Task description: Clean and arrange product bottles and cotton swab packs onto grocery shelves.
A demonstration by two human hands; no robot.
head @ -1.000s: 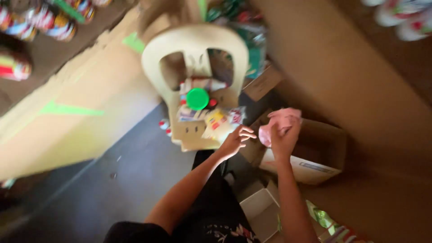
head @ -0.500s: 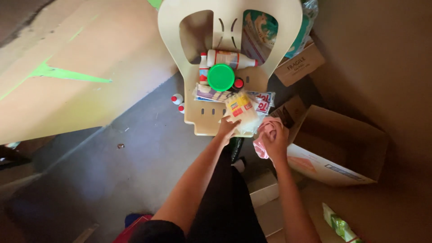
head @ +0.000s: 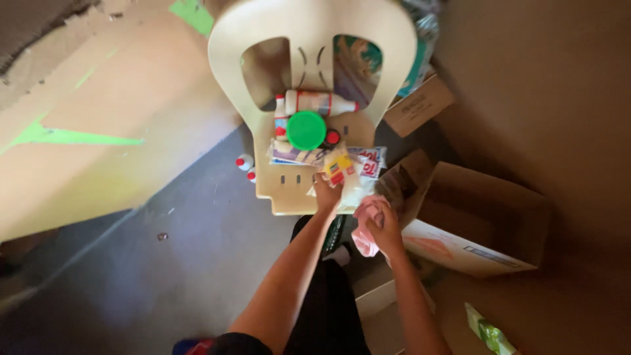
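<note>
here left hand [head: 327, 195] fingers pinch a yellow packet [head: 340, 167] on the chair seat [head: 282, 194], right hand [head: 381, 220] at 3 o'clock grips pink cloth [head: 365, 227], kept off the pile.

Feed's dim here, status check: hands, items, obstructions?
Left hand on yellow packet on chair seat. Right hand grips pink cloth. Open cardboard box close by right.

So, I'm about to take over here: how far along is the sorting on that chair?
Looks done: a white bottle, a green lid and flat packets already lie on the cream chair. In hand: the left hand is at a yellow packet on the seat; the right hand holds a pink cloth. Left: probably placing that cloth; the open cardboard box beside it looks empty.
</note>
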